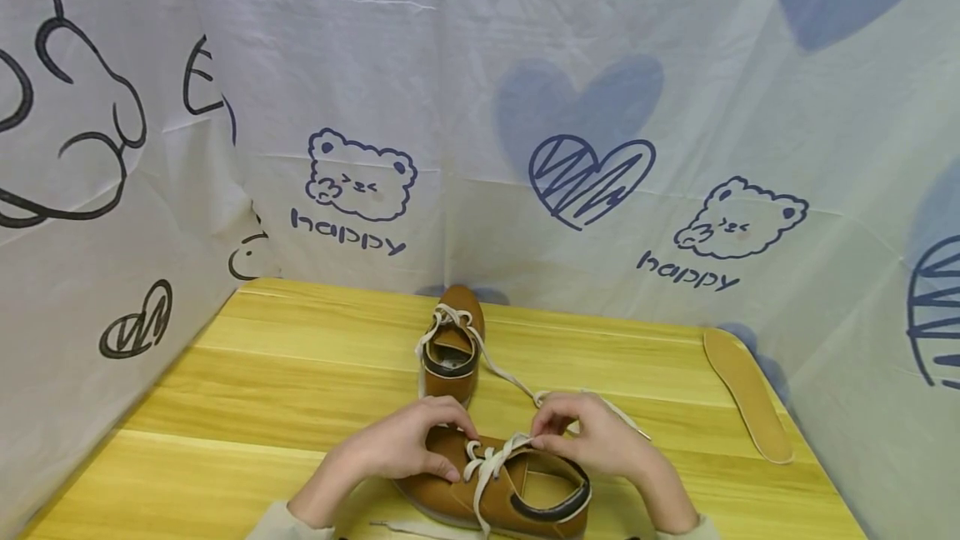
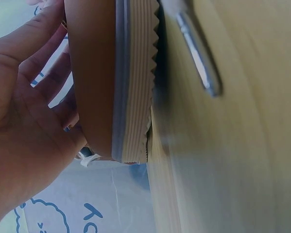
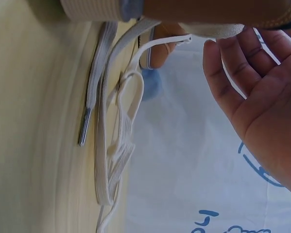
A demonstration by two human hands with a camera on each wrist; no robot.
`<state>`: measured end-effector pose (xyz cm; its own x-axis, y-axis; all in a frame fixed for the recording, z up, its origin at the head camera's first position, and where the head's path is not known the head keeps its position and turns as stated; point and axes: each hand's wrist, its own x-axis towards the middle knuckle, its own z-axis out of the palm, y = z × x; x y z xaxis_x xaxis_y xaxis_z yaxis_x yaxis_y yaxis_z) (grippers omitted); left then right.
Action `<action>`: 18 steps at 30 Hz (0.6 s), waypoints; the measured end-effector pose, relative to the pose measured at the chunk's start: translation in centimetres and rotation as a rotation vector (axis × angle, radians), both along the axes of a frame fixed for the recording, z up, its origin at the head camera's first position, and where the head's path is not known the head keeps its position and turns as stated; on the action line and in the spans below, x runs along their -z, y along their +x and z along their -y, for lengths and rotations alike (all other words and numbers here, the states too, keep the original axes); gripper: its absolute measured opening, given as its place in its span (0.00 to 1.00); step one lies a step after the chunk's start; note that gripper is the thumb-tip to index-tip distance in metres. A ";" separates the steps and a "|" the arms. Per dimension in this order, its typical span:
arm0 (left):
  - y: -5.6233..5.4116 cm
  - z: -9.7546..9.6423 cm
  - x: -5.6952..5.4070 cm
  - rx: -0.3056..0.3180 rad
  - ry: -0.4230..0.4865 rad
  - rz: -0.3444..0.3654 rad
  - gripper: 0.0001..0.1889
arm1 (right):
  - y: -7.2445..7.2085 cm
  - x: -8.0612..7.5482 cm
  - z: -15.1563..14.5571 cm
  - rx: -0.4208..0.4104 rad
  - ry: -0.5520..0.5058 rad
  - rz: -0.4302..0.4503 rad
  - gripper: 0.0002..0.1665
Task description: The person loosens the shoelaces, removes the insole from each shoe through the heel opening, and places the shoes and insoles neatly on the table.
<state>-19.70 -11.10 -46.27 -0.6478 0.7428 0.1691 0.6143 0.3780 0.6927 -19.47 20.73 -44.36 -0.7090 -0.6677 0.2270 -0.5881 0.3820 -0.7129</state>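
A brown leather shoe [image 1: 450, 486] with a dark collar lies lengthwise at the front of the table, toe to the left. My left hand [image 1: 416, 444] holds its front part, thumb on top of the upper and fingers at the far side beside the lacing. In the left wrist view the shoe's side and ridged sole [image 2: 138, 82] show close up. My right hand [image 1: 588, 432] pinches the cream shoelace [image 1: 491, 463] at the upper eyelets, near the opening. One lace end hangs over the near side, and its metal tip [image 2: 201, 63] lies on the wood.
A second brown shoe [image 1: 461, 302], laced in cream, stands behind, toe toward the back. Loose lace [image 3: 101, 160] trails over the table right of it. A tan insole [image 1: 750, 398] lies at the right edge of the yellow wooden table [image 1: 225, 415]. Printed cloth [image 1: 465, 215] hangs behind.
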 end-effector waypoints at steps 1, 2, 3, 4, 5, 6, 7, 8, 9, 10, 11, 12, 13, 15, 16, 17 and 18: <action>0.0 0.0 0.0 0.000 -0.001 0.000 0.20 | 0.0 -0.1 -0.1 0.011 0.005 -0.001 0.02; 0.0 0.0 0.0 0.000 -0.001 0.001 0.20 | 0.0 -0.1 -0.2 0.020 0.007 0.000 0.03; 0.0 0.0 0.0 0.000 -0.001 0.001 0.20 | 0.0 -0.1 -0.2 0.028 0.008 -0.001 0.04; 0.0 0.0 0.0 0.000 -0.002 0.002 0.20 | -0.1 -0.1 -0.3 0.035 0.008 0.002 0.05; 0.0 0.0 0.0 0.000 -0.003 0.002 0.20 | -0.1 -0.1 -0.5 0.040 0.008 0.005 0.06; 0.0 0.0 0.0 -0.001 -0.005 0.003 0.20 | -0.2 -0.1 -0.6 0.045 0.008 0.010 0.05; 0.0 0.0 0.0 -0.001 -0.005 0.003 0.20 | -0.2 0.0 -0.7 0.049 0.007 0.014 0.05; 0.0 0.0 0.0 -0.002 -0.005 0.005 0.20 | -0.3 0.1 -0.8 0.053 0.007 0.017 0.05; 0.0 0.0 0.0 -0.003 -0.007 0.007 0.20 | -0.4 0.2 -0.9 0.058 0.009 0.018 0.04; 0.1 0.0 -0.1 -0.004 -0.009 0.009 0.20 | -0.5 0.3 -1.0 0.065 0.012 0.018 0.04; 0.1 0.0 -0.1 -0.004 -0.010 0.011 0.20 | -0.5 0.4 -1.1 0.072 0.018 0.013 0.04; 0.1 0.0 -0.1 -0.005 -0.012 0.013 0.20 | -0.6 0.5 -1.3 0.080 0.024 0.009 0.04; 0.1 0.0 -0.1 -0.005 -0.012 0.015 0.20 | -0.7 0.6 -1.4 0.089 0.032 0.005 0.04; 0.1 0.0 -0.1 -0.005 -0.013 0.018 0.20 | -0.8 0.7 -1.7 0.105 0.053 0.001 0.06; 0.1 0.0 -0.2 -0.005 -0.012 0.018 0.20 | -0.9 0.8 -1.9 0.112 0.068 0.000 0.06; 0.1 0.0 -0.2 -0.006 -0.012 0.018 0.20 | -1.0 0.8 -2.0 0.118 0.081 -0.001 0.06; 0.1 0.0 -0.2 -0.008 -0.013 0.017 0.20 | -1.0 0.9 -2.2 0.121 0.092 0.001 0.06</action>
